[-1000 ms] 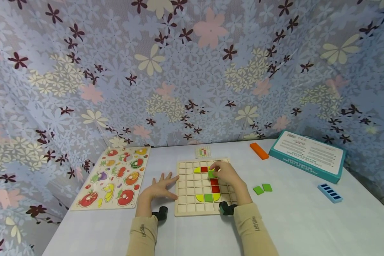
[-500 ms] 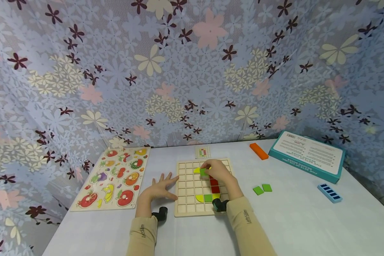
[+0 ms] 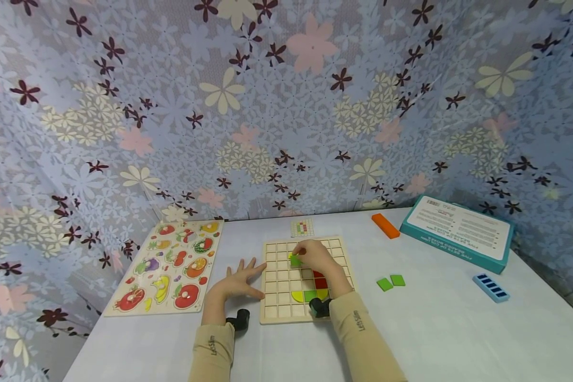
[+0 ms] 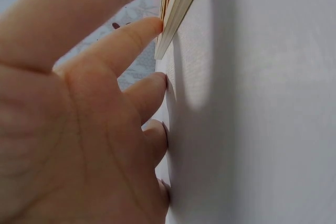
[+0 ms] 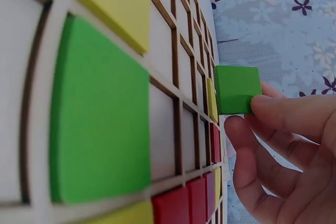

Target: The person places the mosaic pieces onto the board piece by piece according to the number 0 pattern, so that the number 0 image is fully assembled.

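A wooden grid board (image 3: pixel 274 310) lies on the white table, with yellow, red and green tiles set in some cells. My right hand (image 3: pixel 315 255) hovers over its upper middle and pinches a green square tile (image 3: pixel 294 260) (image 5: pixel 237 89) between thumb and fingers, just above the cells. The right wrist view shows a seated green tile (image 5: pixel 100 114), a yellow tile (image 5: pixel 118 1) and red tiles (image 5: pixel 184 203) close by. My left hand (image 3: pixel 239 281) lies flat on the table, fingers spread, fingertips at the board's left edge (image 4: pixel 178 9).
A fruit peg puzzle (image 3: pixel 169 265) lies to the left. Two loose green tiles (image 3: pixel 390 281) sit right of the board. An orange block (image 3: pixel 385 225), a teal box (image 3: pixel 458 231), a blue holder (image 3: pixel 491 287) and a small pattern card (image 3: pixel 302 227) lie farther out.
My right hand has carried the green tile leftward across the board's upper rows. The left hand has stayed flat in place.
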Tool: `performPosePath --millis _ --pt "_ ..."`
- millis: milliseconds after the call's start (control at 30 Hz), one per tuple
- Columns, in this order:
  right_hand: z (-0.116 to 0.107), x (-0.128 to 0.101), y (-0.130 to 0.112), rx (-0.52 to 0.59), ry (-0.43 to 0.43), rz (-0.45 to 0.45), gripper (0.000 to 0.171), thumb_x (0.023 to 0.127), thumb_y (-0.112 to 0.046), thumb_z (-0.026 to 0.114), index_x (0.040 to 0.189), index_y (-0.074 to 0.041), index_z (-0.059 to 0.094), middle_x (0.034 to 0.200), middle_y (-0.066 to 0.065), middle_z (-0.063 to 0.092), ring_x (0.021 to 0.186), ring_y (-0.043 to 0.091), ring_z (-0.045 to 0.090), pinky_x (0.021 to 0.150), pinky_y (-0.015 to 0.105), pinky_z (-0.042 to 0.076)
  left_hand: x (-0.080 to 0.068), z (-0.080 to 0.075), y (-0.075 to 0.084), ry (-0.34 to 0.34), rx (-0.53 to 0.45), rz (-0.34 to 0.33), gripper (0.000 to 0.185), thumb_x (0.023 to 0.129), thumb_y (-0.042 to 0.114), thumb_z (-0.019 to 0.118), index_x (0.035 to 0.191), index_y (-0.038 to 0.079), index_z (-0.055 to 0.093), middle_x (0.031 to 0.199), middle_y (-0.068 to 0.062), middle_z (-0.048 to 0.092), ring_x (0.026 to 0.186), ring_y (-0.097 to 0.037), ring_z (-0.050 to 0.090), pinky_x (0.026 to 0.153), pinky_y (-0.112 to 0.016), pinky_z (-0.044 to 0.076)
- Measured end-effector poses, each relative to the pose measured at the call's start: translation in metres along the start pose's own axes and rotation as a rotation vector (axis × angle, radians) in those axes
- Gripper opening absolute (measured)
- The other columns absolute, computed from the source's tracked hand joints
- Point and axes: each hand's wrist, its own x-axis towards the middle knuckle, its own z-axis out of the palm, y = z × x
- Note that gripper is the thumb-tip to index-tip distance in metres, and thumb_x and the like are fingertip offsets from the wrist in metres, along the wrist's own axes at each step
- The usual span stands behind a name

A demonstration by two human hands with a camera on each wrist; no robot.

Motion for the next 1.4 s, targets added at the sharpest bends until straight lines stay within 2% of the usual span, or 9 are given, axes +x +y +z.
performPosePath --millis 433,633,1067,1200,1333,1400 --pt "0.0068 0.0010 -0.0029 -0.071 0.038 0.025 0.009 0.083 0.000 0.062 0.088 -0.007 0.065 0.083 0.005 0.059 0.073 0.019 0.051 0.061 0.030 0.044 0.0005 0.0004 -0.0005 0.000 -0.010 -0.007 0.087 0.067 0.025 0.078 0.143 0.017 0.036 0.154 -0.014 0.013 0.140 -0.037 -0.006 0.107 -0.059 -0.014" --pt "0.0077 0.0026 -0.0016 -0.138 0.035 0.043 0.009 0.083 -0.001 0.063 0.085 -0.008 0.068 0.088 0.005 0.064 0.079 0.020 0.057 0.066 0.032 0.048 -0.0003 -0.0006 -0.0003 -0.002 -0.014 -0.005 0.087 0.067 0.024 0.078 0.143 0.017 0.036 0.154 -0.014 0.013 0.140 -0.037 -0.006 0.107 -0.059 -0.014" --pt "0.0072 0.0030 0.0004 -0.202 -0.054 0.032 0.021 0.085 0.002 0.057 0.096 -0.008 0.072 0.101 0.008 0.069 0.097 0.027 0.062 0.076 0.035 0.053 -0.0012 -0.0012 0.0013 -0.003 -0.024 -0.009 0.087 0.067 0.024 0.078 0.143 0.017 0.036 0.154 -0.014 0.013 0.140 -0.037 -0.006 0.107 -0.058 -0.015" --pt "0.0073 0.0030 0.0008 -0.204 -0.072 0.033 0.024 0.084 0.003 0.056 0.097 -0.008 0.073 0.103 0.008 0.069 0.100 0.027 0.061 0.072 0.031 0.052 -0.0022 -0.0019 0.0022 -0.002 -0.024 -0.011 0.087 0.066 0.023 0.078 0.143 0.017 0.037 0.154 -0.014 0.013 0.140 -0.037 -0.006 0.107 -0.058 -0.015" --pt "0.0061 0.0028 0.0000 -0.191 -0.078 0.041 0.022 0.084 0.003 0.057 0.094 -0.008 0.074 0.100 0.007 0.069 0.090 0.022 0.062 0.063 0.026 0.048 -0.0010 -0.0018 0.0016 -0.002 -0.024 -0.011 0.087 0.066 0.024 0.078 0.143 0.017 0.037 0.154 -0.014 0.013 0.140 -0.037 -0.006 0.107 -0.059 -0.015" --pt "0.0053 0.0022 -0.0006 -0.174 -0.083 0.044 0.020 0.083 0.002 0.058 0.092 -0.008 0.073 0.099 0.007 0.069 0.088 0.020 0.061 0.063 0.026 0.048 -0.0005 -0.0018 0.0010 -0.005 -0.023 -0.013 0.087 0.067 0.024 0.078 0.143 0.017 0.036 0.154 -0.014 0.013 0.140 -0.037 -0.007 0.107 -0.059 -0.015"
